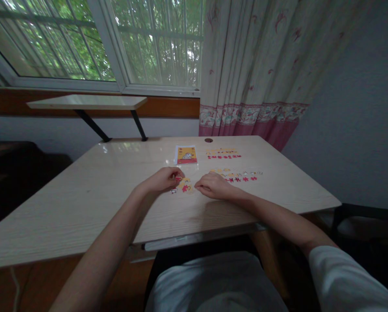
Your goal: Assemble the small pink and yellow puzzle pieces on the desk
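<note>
My left hand (167, 179) is closed in a pinch, and a small puzzle piece shows at its fingertips. Just beside and below it lie loose puzzle pieces (186, 188) in red, yellow and white. Across from them my right hand (215, 186) rests low over the table with its fingers curled together; whatever is in them is hidden. Behind the right hand runs a row of red puzzle pieces (245, 179), with yellow and white ones above it, partly covered by the hand. Beyond the left hand lies a yellow and red picture card (186, 155) with a white animal on it.
More puzzle pieces (224, 157) lie in rows at the back right of the wooden table (92, 190). A raised shelf (89, 102) on dark legs stands at the back left. The table has a cable hole (208, 140) near a hanging curtain (246, 65).
</note>
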The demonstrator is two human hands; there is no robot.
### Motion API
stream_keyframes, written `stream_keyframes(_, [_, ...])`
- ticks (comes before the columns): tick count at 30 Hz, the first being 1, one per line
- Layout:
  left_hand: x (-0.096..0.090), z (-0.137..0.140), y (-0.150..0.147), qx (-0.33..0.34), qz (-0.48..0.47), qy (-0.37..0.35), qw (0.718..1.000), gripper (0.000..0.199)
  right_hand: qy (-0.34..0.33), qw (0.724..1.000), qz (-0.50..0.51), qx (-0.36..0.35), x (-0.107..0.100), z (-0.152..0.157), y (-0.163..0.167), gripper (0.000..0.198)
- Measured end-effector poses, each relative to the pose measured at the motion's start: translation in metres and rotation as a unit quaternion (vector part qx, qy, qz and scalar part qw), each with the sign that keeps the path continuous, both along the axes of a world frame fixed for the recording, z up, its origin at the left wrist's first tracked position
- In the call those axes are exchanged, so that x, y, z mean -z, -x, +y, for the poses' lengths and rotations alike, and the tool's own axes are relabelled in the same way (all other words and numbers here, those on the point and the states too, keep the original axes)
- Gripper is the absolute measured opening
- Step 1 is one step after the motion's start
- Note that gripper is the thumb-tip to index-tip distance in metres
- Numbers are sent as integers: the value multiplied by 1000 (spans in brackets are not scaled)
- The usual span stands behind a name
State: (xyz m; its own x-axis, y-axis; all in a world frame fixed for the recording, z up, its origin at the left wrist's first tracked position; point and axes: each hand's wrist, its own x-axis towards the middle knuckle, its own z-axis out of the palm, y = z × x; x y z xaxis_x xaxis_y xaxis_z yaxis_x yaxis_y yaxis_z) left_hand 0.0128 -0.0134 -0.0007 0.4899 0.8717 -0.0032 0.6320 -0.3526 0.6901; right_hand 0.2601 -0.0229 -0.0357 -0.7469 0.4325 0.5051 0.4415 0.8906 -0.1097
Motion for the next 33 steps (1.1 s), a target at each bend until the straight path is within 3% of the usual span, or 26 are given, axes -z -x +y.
stream_keyframes(3, [-7, -6, -7, -27, -50, 35, 998, 28, -4, 999, 35, 7, 3, 1, 1, 20])
stream_keyframes(7, [-13, -4, -15, -60, -141, 27, 988, 21, -13, 997, 71, 24, 1, 3, -1, 19])
stream_keyframes(14, [-4, 3, -24, -98, -244, 10, 965, 24, -7, 990, 117, 78, -2, 4, -1, 20])
stream_keyframes(20, [-3, -2, -32, -96, -274, 15, 957, 31, 2, 990, 115, 85, 0, 5, 2, 18])
stream_keyframes(33, [8, -3, -41, -101, -323, 116, 934, 40, 21, 985, 128, 116, -3, 5, 2, 26])
